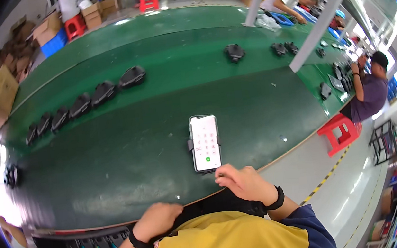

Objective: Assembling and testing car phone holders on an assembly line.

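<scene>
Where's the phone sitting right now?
In the head view, the phone lies screen-up in a black holder on the green table, centre, just beyond the right hand.

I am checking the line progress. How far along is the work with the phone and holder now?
Done: the lit phone sits clamped in a black holder on the green table. In hand: the right hand rests just below it; the left hand is at the table edge. Left: a row of black holders sits without phones.
</scene>
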A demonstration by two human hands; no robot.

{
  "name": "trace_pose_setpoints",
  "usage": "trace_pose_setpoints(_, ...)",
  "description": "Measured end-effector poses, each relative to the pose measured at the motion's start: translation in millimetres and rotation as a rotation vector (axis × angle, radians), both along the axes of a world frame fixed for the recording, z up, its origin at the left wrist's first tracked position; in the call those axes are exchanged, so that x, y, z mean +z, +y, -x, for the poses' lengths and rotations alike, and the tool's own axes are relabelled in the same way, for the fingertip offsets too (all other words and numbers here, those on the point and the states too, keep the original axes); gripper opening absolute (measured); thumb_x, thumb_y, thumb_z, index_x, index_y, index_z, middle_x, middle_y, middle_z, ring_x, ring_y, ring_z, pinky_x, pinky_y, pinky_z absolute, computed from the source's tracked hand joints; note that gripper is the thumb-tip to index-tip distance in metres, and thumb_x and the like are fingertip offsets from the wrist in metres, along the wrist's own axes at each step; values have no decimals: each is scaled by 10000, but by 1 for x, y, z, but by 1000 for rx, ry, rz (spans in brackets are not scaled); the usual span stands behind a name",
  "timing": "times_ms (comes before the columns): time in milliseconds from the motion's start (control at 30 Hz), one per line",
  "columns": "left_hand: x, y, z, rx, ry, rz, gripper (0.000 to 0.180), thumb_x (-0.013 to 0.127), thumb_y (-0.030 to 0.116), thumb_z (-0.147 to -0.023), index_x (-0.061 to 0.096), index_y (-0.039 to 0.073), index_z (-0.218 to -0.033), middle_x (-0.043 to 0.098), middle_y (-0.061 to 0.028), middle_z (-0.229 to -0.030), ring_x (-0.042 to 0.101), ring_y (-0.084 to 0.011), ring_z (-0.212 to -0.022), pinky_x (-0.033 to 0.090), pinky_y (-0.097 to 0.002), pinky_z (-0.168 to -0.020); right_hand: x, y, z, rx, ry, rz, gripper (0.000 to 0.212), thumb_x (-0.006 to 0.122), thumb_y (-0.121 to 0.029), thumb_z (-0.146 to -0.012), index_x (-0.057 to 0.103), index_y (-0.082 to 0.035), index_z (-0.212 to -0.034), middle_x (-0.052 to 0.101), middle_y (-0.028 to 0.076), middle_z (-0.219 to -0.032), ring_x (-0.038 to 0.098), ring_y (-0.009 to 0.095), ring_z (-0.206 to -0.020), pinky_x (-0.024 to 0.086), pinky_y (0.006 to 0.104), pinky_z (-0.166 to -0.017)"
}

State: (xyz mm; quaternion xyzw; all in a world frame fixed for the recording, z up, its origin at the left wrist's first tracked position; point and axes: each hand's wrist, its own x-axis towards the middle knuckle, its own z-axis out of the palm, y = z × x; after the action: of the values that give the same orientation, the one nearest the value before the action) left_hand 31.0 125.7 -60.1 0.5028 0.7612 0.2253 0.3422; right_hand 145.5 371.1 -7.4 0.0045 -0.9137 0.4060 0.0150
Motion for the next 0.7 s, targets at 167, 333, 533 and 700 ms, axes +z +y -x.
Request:
trace_pose_setpoints(167, 39, 34, -7, 225, -274, -508, 224, 567, 175, -835, 602, 45, -1014, 633, -129, -974, 612, -326, -824, 474, -377, -732, 9, -31, 24, 186, 150, 545, 135, 449, -96, -913, 403, -22, -1016, 647, 155, -869, 655, 202, -737, 532, 299, -640)
trace_pose_setpoints(333, -8, 35, 3, -105, -725, -553, 234, 575, 190, -852, 576, 17, -1009, 633, -75, -916, 613, -216, -788, 468, -315, -731, 16, -33, 29, -127, 432, 901, 159, 431, -144, -929, 381, -39, -1038, 628, 211, -878, 651, 233, -728, 538, 313, -628)
trace_pose_setpoints(533, 5, 26, 18, 143, -842, -329, 184, 563, 170, -867, 581, 3, -942, 600, -51, -790, 584, -114, -685, 466, -245, -652, 5, 23, 3, -698, 674, 844, 183, 422, -187, -940, 383, -39, -1040, 619, 217, -894, 647, 226, -721, 524, 278, -608)
trace_pose_setpoints(700, -8, 36, 11, 225, -621, -252, 162, 562, 161, -869, 590, 4, -900, 585, -29, -698, 568, -91, -604, 452, -235, -573, -50, 37, -2, -896, 719, 679, 190, 425, -192, -941, 391, -36, -1045, 623, 185, -849, 632, 192, -653, 512, 258, -580)
